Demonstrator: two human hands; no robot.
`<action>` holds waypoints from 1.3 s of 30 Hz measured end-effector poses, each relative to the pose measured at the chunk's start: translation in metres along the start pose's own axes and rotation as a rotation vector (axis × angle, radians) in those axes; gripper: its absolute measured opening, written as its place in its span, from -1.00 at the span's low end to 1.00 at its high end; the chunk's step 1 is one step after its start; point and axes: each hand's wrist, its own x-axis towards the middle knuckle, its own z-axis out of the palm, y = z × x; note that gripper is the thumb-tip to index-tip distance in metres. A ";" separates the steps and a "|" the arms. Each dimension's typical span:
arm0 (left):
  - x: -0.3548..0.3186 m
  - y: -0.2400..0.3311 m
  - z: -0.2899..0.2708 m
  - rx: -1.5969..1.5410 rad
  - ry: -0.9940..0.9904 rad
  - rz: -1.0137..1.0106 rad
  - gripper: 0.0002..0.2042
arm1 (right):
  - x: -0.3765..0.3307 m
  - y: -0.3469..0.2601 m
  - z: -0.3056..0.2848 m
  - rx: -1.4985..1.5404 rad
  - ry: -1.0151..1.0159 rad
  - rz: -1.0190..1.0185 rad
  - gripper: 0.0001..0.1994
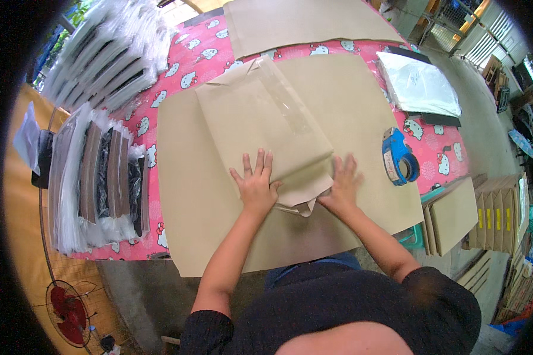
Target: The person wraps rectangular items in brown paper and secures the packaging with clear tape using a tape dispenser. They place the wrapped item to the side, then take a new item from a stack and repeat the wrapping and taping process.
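And here we are at the pink tablecloth [447, 139], where a brown paper parcel [251, 115] is lying at a slant in the middle of a large brown sheet [376, 106], its near end showing a loose folded flap [305, 193]. A shiny clear strip [287, 108] is running along the parcel's upper face, right of its middle. The left hand [256, 184] is resting palm down on the near left part of the parcel, fingers spreading wide and flat, pressing on paper and gripping nothing. Over on the right, the right hand [343, 186] is blurring a little, its fingers fanning out over the sheet just beside the parcel, its thumb reaching in at the flap's edge; whether that thumb is touching the paper, I cannot tell. A blue tape dispenser [400, 157] is standing to the right, near the sheet's edge, while a plastic-wrapped pack [420, 86] is lying beyond it on the far right. More brown paper [308, 22] is spreading across the far end. On the left, plastic-sleeved goods are crowding in: a near bundle [92, 177] and a far stack [115, 56]. Down at the near left, a fan with red blades [68, 313] is standing, and flat brown boards [455, 214] are leaning on the right.
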 end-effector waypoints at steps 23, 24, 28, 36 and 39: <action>-0.097 -0.109 -0.019 -0.402 0.370 0.541 -0.74 | -0.036 -0.063 0.012 0.139 0.189 -0.731 -0.78; -0.097 -0.103 -0.016 -0.439 0.398 0.496 -0.77 | -0.036 -0.059 0.022 0.128 0.193 -0.727 -0.77; -0.102 -0.106 -0.009 -0.490 0.325 0.274 -0.70 | -0.024 -0.075 0.002 0.074 -0.026 -0.661 -0.62; -0.092 -0.082 -0.028 -0.646 0.119 -0.534 0.09 | 0.029 -0.095 0.017 0.089 -0.078 -0.545 -0.22; -0.090 -0.084 -0.023 -0.626 0.097 -0.493 0.14 | 0.048 -0.121 0.024 -0.022 -0.067 -0.641 -0.25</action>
